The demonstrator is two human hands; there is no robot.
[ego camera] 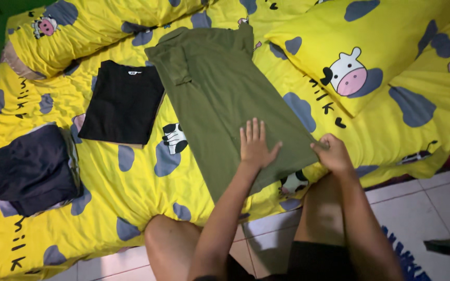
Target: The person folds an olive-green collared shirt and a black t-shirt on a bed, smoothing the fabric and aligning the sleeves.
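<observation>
Hands: left (255, 147) flat, right (333, 154) pinching smooth olive shirt (220, 88).

My left hand (255, 147) lies flat, fingers spread, on the olive green garment (225, 99) stretched lengthwise over the yellow cow-print bedsheet (131, 182). My right hand (333, 153) pinches the garment's near corner, just right of the flat hand. Further left of both lies a folded black shirt (123, 101), and beyond it a dark navy pile (32, 169). A yellow pillow (371, 47) sits beyond the right hand.
</observation>
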